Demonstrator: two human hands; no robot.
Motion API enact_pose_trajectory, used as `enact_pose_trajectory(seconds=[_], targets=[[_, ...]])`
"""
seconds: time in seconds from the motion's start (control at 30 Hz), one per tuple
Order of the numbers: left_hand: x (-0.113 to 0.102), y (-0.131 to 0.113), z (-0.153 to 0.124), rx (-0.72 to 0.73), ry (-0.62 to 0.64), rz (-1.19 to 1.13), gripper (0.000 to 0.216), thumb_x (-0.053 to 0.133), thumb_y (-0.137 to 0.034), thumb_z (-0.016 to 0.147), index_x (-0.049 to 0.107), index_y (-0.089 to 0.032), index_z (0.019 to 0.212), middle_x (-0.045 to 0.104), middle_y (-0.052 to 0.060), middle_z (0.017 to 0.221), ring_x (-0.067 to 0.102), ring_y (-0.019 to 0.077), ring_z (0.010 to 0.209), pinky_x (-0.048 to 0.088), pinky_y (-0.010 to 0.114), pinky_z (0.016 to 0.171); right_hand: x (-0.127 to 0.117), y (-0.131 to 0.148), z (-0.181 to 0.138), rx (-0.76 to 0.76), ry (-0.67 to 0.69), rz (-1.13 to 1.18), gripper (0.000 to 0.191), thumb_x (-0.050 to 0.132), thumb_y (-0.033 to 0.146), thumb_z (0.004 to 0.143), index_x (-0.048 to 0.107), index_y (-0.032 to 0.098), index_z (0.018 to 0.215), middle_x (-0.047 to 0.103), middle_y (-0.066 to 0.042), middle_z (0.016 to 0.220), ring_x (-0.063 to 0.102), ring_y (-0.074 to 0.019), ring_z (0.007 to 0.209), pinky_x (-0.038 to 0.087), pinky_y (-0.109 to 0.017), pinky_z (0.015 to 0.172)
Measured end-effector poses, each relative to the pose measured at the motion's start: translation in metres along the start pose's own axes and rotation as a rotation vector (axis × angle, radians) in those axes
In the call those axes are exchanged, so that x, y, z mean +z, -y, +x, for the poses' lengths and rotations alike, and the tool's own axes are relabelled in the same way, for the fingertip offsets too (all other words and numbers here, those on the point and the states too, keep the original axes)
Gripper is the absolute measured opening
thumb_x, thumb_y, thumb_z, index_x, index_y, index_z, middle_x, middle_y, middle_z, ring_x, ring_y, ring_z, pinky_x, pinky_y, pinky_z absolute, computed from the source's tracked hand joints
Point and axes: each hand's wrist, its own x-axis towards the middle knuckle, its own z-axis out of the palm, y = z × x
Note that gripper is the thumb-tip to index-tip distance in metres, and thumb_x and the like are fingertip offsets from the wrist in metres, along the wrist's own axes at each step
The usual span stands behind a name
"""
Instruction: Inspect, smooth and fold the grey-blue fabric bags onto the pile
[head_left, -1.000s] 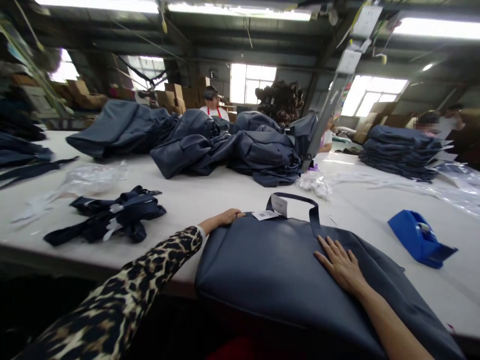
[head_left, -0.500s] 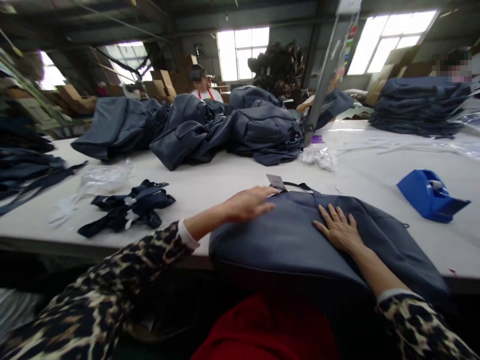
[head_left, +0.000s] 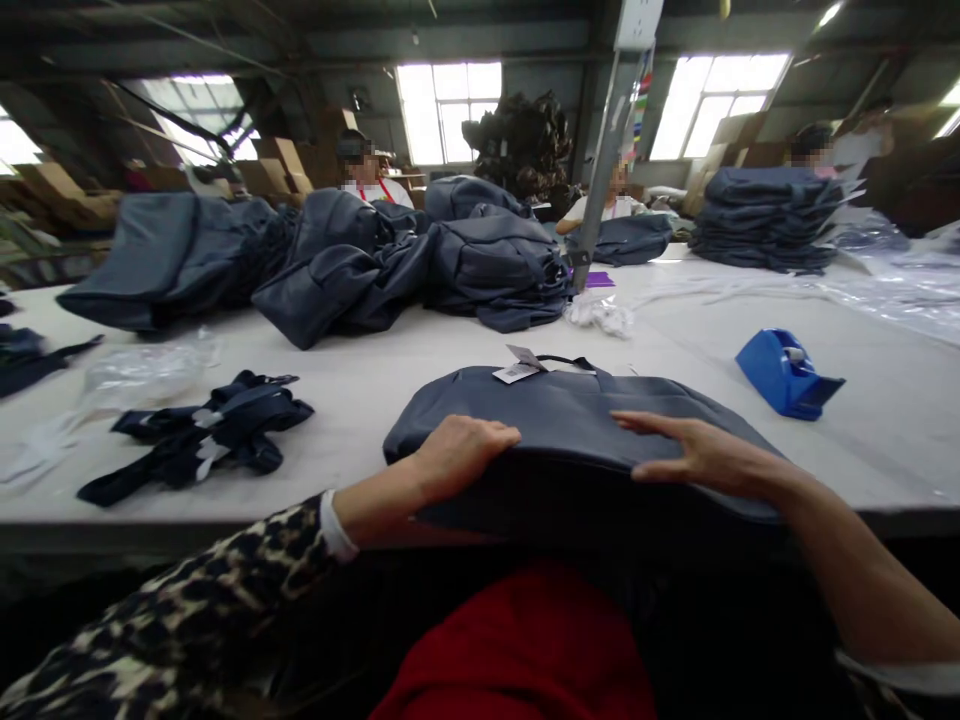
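Head view: underside and near face of the navy handbag (head_left: pixel 570 408) are lost in deep shadow below the near edge. Most of the left hand's (head_left: pixel 459 455) fingers are hidden behind the hand; grip can't be told. Right sleeve is cut off by the frame, print on the tags (head_left: pixel 519 366) is too small to be read, and the handle (head_left: pixel 564 360) is seen only as a thin loop.

Vs. half a second ago: left hand has been brought back from beside the tags to the near edge. Right hand (head_left: pixel 694 450) has been lifted from its flat palm-down press and turned, thumb and fingers spread apart around that edge; contact can't be confirmed. Less of the bag's upper face is shown.

Bag is laid at the front of the white table (head_left: pixel 360 365), left of the blue tape dispenser (head_left: pixel 786 372). Surface smooth, slightly glossy, softly creased; near edge bowed.
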Motion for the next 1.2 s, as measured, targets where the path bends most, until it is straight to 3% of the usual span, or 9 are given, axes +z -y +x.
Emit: enact_pose_trajectory(seconds=[0.13,0.33,0.47,0.6,0.7,0.83,1.0,1.1,1.2], targets=[[0.007,0.031,0.021,0.017,-0.045,-0.017,0.038,0.044,-0.006,0.091,0.064,-0.026,0.115,0.070,0.003,0.116,0.067,0.0201,0.105,0.050,0.028,0.089,0.024,-0.008,-0.034,0.060,-0.010,-0.223,0.070,0.068,0.046,0.074,0.052,0.032,0.140,0.056,-0.002,0.141,0.056,-0.0312,0.124,0.044,-0.042,0.104],[0.039,0.071,-0.008,0.046,-0.119,0.161,0.048,0.041,-0.003,0.091,0.058,-0.022,0.132,0.060,0.006,0.136,0.057,0.0200,0.124,0.044,0.035,0.108,0.074,-0.033,-0.075,-0.012,-0.313,-0.597,0.062,0.036,0.008,0.086,0.049,0.031,0.142,0.050,-0.002,0.145,0.049,-0.0283,0.132,0.034,-0.057,0.109],[0.081,0.074,-0.039,0.063,-0.241,0.209,0.058,0.033,0.000,0.091,0.048,-0.020,0.143,0.051,0.007,0.145,0.050,0.0201,0.132,0.045,0.037,0.110,0.113,-0.031,-0.093,-0.014,-0.384,-0.643,0.068,0.029,0.001,0.087,0.039,0.029,0.148,0.039,-0.004,0.152,0.048,-0.0281,0.133,0.043,-0.053,0.101],[0.104,0.070,-0.047,0.066,-0.315,0.226,0.058,0.032,-0.002,0.092,0.042,-0.020,0.147,0.046,0.008,0.149,0.046,0.0218,0.136,0.044,0.040,0.110,0.129,-0.032,-0.094,0.003,-0.432,-0.651,0.072,0.031,0.001,0.087,0.026,0.028,0.153,0.031,-0.004,0.156,0.041,-0.0293,0.138,0.039,-0.054,0.106],[0.103,0.068,-0.042,0.067,-0.298,0.236,0.057,0.031,-0.002,0.093,0.044,-0.019,0.146,0.047,0.009,0.148,0.049,0.0219,0.133,0.045,0.039,0.110,0.121,-0.041,-0.085,-0.030,-0.409,-0.628,0.075,0.031,0.000,0.086,0.022,0.030,0.154,0.030,-0.003,0.156,0.041,-0.0288,0.137,0.038,-0.054,0.106],[0.104,0.062,-0.033,0.031,-0.293,0.268,0.054,0.031,-0.004,0.095,0.046,-0.017,0.144,0.049,0.011,0.146,0.051,0.0244,0.132,0.046,0.041,0.108,0.108,-0.053,-0.072,-0.023,-0.397,-0.601,0.072,0.030,0.000,0.085,0.033,0.029,0.151,0.032,-0.002,0.155,0.039,-0.0289,0.139,0.036,-0.055,0.108],[0.103,0.051,-0.047,0.027,-0.256,0.267,0.058,0.028,-0.001,0.092,0.043,-0.016,0.146,0.045,0.011,0.149,0.047,0.0237,0.135,0.043,0.040,0.111,0.117,-0.051,-0.080,-0.009,-0.432,-0.563,0.079,0.036,0.003,0.080,0.027,0.032,0.154,0.028,-0.001,0.158,0.035,-0.0293,0.141,0.030,-0.055,0.112],[0.074,0.041,-0.051,0.057,-0.142,0.193,0.051,0.042,-0.019,0.094,0.044,-0.012,0.145,0.045,0.016,0.149,0.047,0.0287,0.135,0.043,0.043,0.109,0.129,-0.048,-0.089,-0.056,-0.487,-0.557,0.077,0.043,0.020,0.085,0.015,0.032,0.156,0.028,-0.004,0.158,0.035,-0.0323,0.141,0.028,-0.058,0.112],[0.030,0.026,-0.018,0.023,0.064,0.039,0.051,0.055,-0.054,0.089,0.065,-0.016,0.122,0.066,0.018,0.122,0.063,0.0342,0.114,0.051,0.045,0.095,0.136,-0.051,-0.090,-0.066,-0.533,-0.568,0.079,0.047,0.045,0.088,0.011,0.030,0.157,0.031,-0.007,0.157,0.034,-0.0365,0.141,0.025,-0.062,0.111]])
